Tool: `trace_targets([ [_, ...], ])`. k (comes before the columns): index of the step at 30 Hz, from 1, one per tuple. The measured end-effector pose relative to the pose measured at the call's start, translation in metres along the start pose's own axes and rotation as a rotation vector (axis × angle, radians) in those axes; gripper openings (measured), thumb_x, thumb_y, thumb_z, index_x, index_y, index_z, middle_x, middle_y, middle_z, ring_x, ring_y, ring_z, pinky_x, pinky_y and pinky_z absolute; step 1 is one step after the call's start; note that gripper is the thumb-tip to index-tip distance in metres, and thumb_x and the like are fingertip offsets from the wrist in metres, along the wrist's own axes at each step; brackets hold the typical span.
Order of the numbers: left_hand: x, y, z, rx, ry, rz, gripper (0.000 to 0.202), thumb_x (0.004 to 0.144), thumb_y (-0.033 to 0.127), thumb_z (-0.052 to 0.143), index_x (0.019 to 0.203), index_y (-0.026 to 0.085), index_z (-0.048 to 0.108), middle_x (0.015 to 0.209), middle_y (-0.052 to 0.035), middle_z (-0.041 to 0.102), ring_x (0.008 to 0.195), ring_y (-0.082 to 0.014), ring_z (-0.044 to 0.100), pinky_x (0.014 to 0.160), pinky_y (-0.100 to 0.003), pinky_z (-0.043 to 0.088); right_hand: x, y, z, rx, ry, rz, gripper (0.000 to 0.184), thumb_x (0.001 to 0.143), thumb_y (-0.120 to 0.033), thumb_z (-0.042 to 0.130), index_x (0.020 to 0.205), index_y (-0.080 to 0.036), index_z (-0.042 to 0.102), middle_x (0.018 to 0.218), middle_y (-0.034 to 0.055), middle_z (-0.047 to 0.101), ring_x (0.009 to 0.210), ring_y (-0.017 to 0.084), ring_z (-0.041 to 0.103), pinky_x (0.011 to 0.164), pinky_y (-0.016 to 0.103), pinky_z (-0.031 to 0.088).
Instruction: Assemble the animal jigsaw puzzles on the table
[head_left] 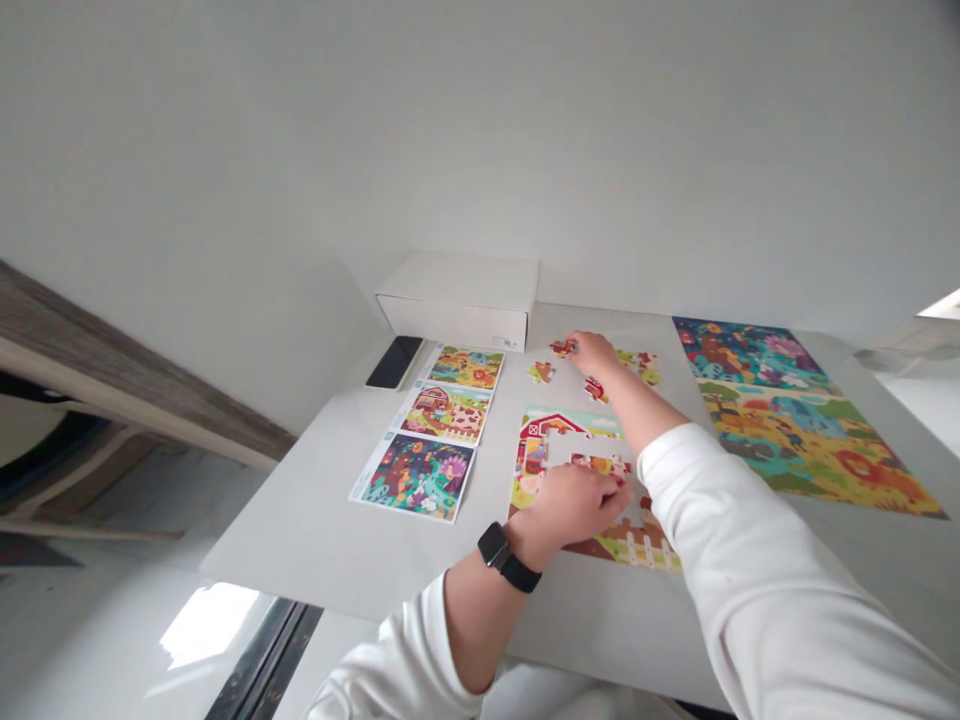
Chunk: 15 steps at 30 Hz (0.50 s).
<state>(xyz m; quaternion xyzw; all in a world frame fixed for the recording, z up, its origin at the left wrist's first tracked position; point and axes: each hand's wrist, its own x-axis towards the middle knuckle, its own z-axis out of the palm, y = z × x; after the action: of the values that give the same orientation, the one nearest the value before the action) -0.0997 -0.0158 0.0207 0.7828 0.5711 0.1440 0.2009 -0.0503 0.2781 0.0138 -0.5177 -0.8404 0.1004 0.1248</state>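
A farm jigsaw puzzle [645, 548] lies partly assembled on the table, with its border joined and gaps inside. My left hand [574, 503], wearing a black watch, is over its middle with curled fingers closed on a small reddish puzzle piece [619, 479]. Just beyond those fingers is a cluster of joined pieces [600, 464] inside the border. Farther back, my right hand [594, 354] pinches the right edge of a red-brown puzzle piece [561, 348] at the tabletop. Loose nearby are a yellow-green piece [541, 372] and a red piece [595, 390]. More pieces [639, 364] lie behind my right forearm, partly hidden.
Three picture cards [420, 474] run in a column left of the puzzle, with a dark phone [394, 362] beside them. A white box [457, 300] stands against the wall. Two assembled puzzles [810, 440] lie at the right, partly behind my right sleeve.
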Motion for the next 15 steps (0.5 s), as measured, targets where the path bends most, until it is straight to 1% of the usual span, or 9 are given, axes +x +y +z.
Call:
trace_targets([
  [4,0.001,0.001,0.000,0.003,-0.019,0.000,0.054,0.110,0.059,0.043,0.095,0.026,0.084,0.096,-0.0114,0.082,0.085,-0.0261,0.076,0.072,-0.035,0.054,0.007,-0.002,0.007,-0.022,0.009,-0.017,0.031,0.091,-0.021,0.075,0.122,-0.024,0.080,0.124,0.0120,0.080,0.115,0.029,0.072,0.104,0.039,0.054],
  [9,0.001,0.003,0.000,-0.005,-0.013,-0.001,0.049,0.110,0.055,0.046,0.095,0.026,0.082,0.096,-0.0105,0.081,0.087,-0.0260,0.076,0.074,-0.036,0.055,-0.001,0.006,0.001,-0.016,0.067,-0.062,0.039,0.091,-0.025,0.076,0.130,-0.021,0.076,0.127,0.0142,0.076,0.114,0.030,0.070,0.103,0.040,0.054],
  [11,0.000,0.002,0.000,-0.009,0.034,0.024,0.042,0.110,0.050,0.049,0.103,0.025,0.081,0.101,-0.0103,0.080,0.092,-0.0262,0.075,0.080,-0.037,0.056,-0.010,0.010,-0.005,0.025,0.111,-0.114,0.041,0.091,-0.024,0.076,0.132,-0.018,0.075,0.128,0.0152,0.074,0.117,0.030,0.069,0.105,0.041,0.054],
  [13,-0.001,0.001,0.000,0.004,0.098,0.089,0.035,0.109,0.046,0.052,0.118,0.025,0.079,0.110,-0.0109,0.079,0.101,-0.0271,0.073,0.090,-0.040,0.056,-0.023,0.016,-0.014,0.082,0.145,-0.177,0.041,0.090,-0.023,0.076,0.131,-0.018,0.075,0.126,0.0148,0.074,0.117,0.030,0.069,0.106,0.043,0.054],
  [15,-0.004,0.002,0.000,0.041,0.147,0.146,0.037,0.107,0.047,0.057,0.131,0.025,0.074,0.119,-0.0120,0.076,0.110,-0.0290,0.069,0.097,-0.044,0.055,-0.041,0.022,-0.024,0.137,0.172,-0.221,0.040,0.089,-0.023,0.077,0.129,-0.019,0.075,0.124,0.0136,0.073,0.111,0.030,0.070,0.105,0.044,0.055],
])
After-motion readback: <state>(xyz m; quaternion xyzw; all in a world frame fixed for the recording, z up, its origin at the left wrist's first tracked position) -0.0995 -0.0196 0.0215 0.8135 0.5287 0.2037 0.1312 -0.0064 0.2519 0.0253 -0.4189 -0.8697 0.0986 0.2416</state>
